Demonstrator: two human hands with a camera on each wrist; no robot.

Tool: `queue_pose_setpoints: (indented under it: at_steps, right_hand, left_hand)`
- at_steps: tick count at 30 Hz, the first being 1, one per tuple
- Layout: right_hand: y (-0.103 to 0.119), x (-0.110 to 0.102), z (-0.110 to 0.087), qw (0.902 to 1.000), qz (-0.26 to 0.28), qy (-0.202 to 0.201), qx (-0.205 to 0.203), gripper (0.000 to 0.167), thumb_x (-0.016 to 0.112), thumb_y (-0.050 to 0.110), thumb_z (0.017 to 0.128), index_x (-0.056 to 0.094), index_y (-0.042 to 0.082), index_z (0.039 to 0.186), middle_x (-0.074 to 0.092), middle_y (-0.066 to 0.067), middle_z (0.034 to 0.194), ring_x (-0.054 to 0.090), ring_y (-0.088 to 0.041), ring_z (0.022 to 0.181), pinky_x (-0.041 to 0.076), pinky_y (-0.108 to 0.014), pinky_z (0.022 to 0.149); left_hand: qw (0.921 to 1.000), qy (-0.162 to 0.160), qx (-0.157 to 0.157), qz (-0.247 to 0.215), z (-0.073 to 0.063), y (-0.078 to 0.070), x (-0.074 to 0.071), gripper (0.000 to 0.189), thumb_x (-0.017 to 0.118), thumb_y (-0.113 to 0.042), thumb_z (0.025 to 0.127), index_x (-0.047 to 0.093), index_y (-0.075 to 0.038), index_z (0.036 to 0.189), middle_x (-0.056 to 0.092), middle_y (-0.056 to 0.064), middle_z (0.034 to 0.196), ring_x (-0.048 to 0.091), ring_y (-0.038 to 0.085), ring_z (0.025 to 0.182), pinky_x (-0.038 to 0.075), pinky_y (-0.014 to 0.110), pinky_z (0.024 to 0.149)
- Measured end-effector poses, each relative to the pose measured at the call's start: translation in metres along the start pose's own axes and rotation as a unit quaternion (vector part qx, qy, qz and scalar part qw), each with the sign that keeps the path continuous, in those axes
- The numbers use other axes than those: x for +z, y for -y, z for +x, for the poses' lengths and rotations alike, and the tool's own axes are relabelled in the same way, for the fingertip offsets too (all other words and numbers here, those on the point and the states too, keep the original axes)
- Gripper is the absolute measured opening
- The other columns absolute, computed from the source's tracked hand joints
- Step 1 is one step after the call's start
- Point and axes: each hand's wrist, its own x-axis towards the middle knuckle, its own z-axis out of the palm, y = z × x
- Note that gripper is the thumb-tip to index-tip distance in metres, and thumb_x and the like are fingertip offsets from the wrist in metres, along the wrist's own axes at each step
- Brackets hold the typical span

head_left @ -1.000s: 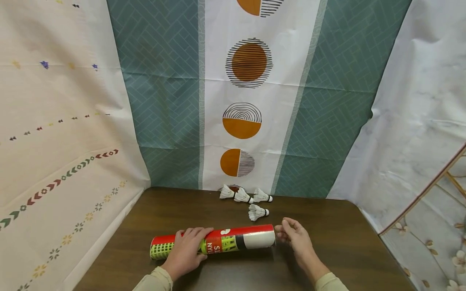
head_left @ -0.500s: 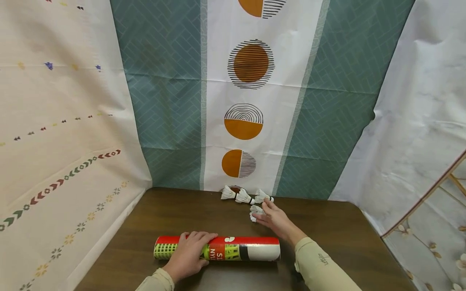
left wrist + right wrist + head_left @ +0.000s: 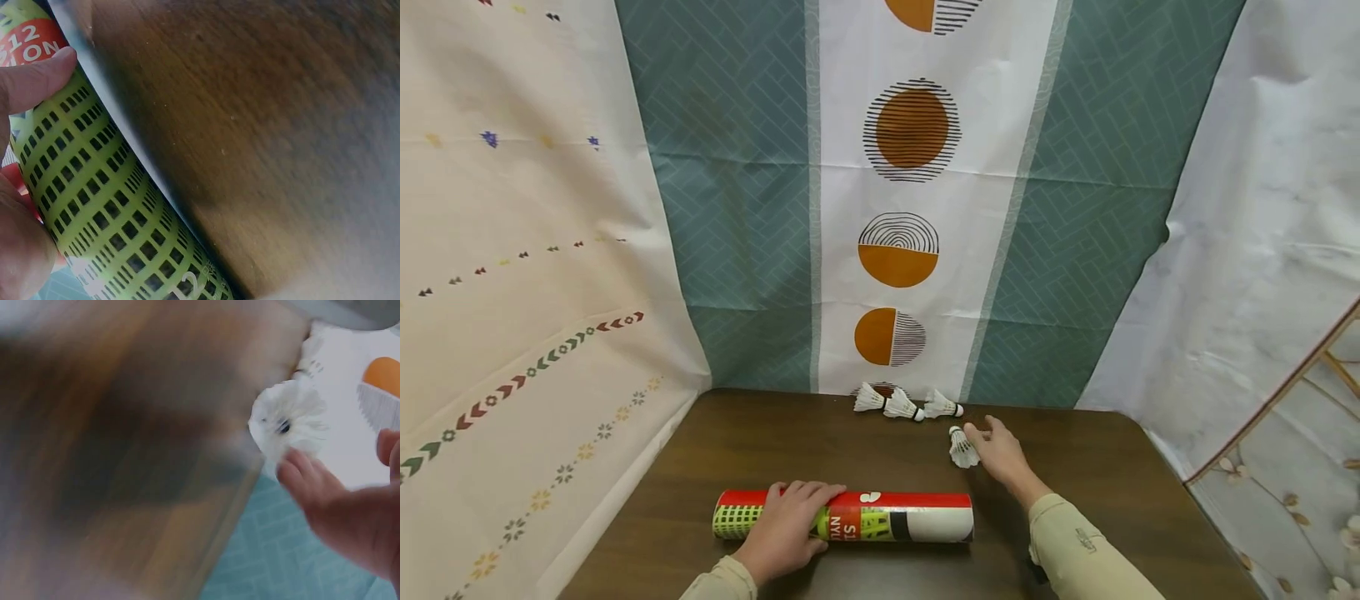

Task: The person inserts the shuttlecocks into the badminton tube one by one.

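Turned and shifted to the right since the earlier frame is the nearest shuttlecock (image 3: 964,450): its cork, directed rightward 1 s ago, is now pointed toward the rear of the table (image 3: 1097,492), and its white skirt is turned toward the person. Beside it the right hand (image 3: 1000,454) is held, drawn slightly back to the right. Its fingertips are seen at the skirt in the right wrist view, but that view is blurred, and whether the shuttlecock is pinched cannot be told.

By the left hand (image 3: 786,525) the tube (image 3: 880,518) is gripped, with the thumb placed on the near side and the fingers bent over the top. The tube is laid from left to right, nearer the person than the shuttlecocks, and is printed in red, yellow-green, black and white; "S12" can be read on it in the left wrist view.

Near the rear edge 3 more are laid: the left shuttlecock (image 3: 869,398), the middle shuttlecock (image 3: 899,403) and the right shuttlecock (image 3: 940,404). Behind them a teal and white cloth (image 3: 910,192) is hung, patterned with orange circles.
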Motion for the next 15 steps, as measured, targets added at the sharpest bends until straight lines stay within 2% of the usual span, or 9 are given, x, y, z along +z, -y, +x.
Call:
queue_pose_setpoints:
  at_steps: [2, 4, 5, 8, 10, 12, 15]
  right_hand:
    - [-0.011, -0.006, -0.001, 0.9979, -0.042, -0.049, -0.01, 0.067, 0.066, 0.029, 0.106, 0.042, -0.013, 0.153, 0.073, -0.03, 0.129, 0.069, -0.046, 0.121, 0.056, -0.058, 0.102]
    - [-0.021, -0.012, -0.002, 0.9949, -0.053, -0.085, -0.011, 0.056, 0.074, 0.015, 0.098, 0.054, -0.01, 0.144, 0.078, -0.023, 0.113, 0.073, -0.04, 0.108, 0.059, -0.053, 0.093]
    - [-0.026, -0.014, -0.002, 0.9941, -0.053, -0.094, -0.008, 0.054, 0.077, 0.01, 0.095, 0.058, -0.008, 0.141, 0.078, -0.021, 0.111, 0.073, -0.038, 0.105, 0.058, -0.051, 0.091]
    - [-0.037, -0.021, -0.004, 0.9932, -0.061, -0.099, -0.002, 0.053, 0.079, 0.002, 0.088, 0.061, -0.005, 0.138, 0.074, -0.023, 0.118, 0.071, -0.039, 0.108, 0.058, -0.051, 0.091]
    - [-0.041, -0.025, -0.006, 0.9932, -0.072, -0.091, -0.003, 0.055, 0.081, 0.002, 0.087, 0.061, -0.005, 0.138, 0.074, -0.025, 0.12, 0.071, -0.04, 0.108, 0.058, -0.05, 0.089]
    - [-0.043, -0.028, -0.008, 0.9937, -0.076, -0.082, -0.001, 0.056, 0.083, 0.004, 0.088, 0.061, -0.005, 0.138, 0.076, -0.025, 0.114, 0.072, -0.038, 0.101, 0.059, -0.047, 0.084]
    - [-0.043, -0.033, -0.014, 0.9955, -0.062, -0.07, 0.013, 0.054, 0.084, 0.007, 0.089, 0.064, -0.004, 0.137, 0.08, -0.019, 0.101, 0.073, -0.027, 0.089, 0.056, -0.038, 0.074]
  left_hand:
    - [1.0, -0.001, 0.0, 0.002, 0.0, 0.0, 0.0, 0.082, 0.099, -0.028, 0.073, 0.061, -0.026, 0.146, 0.071, -0.001, 0.133, 0.065, 0.028, 0.12, 0.045, 0.068, 0.102]
    - [1.0, 0.001, 0.0, 0.003, 0.0, 0.0, 0.001, 0.082, 0.099, -0.028, 0.074, 0.061, -0.026, 0.146, 0.071, -0.001, 0.134, 0.065, 0.028, 0.121, 0.045, 0.068, 0.102]
    - [1.0, 0.003, 0.0, 0.002, 0.001, 0.0, 0.001, 0.082, 0.099, -0.028, 0.074, 0.061, -0.025, 0.147, 0.071, -0.001, 0.134, 0.065, 0.028, 0.121, 0.044, 0.069, 0.103]
    - [1.0, 0.007, 0.001, -0.002, 0.001, -0.001, 0.001, 0.083, 0.099, -0.027, 0.074, 0.06, -0.025, 0.148, 0.071, 0.0, 0.134, 0.065, 0.029, 0.121, 0.044, 0.07, 0.103]
    - [1.0, 0.007, 0.001, -0.004, 0.002, -0.002, 0.001, 0.084, 0.099, -0.027, 0.074, 0.06, -0.025, 0.148, 0.071, 0.001, 0.134, 0.065, 0.029, 0.121, 0.044, 0.07, 0.102]
    - [1.0, 0.006, 0.0, -0.005, 0.003, -0.003, 0.001, 0.085, 0.099, -0.027, 0.073, 0.06, -0.025, 0.148, 0.071, 0.001, 0.134, 0.065, 0.029, 0.121, 0.044, 0.07, 0.102]
    - [1.0, 0.006, -0.002, -0.005, 0.005, -0.003, 0.001, 0.085, 0.099, -0.027, 0.073, 0.059, -0.025, 0.149, 0.071, 0.001, 0.134, 0.065, 0.03, 0.121, 0.044, 0.07, 0.102]
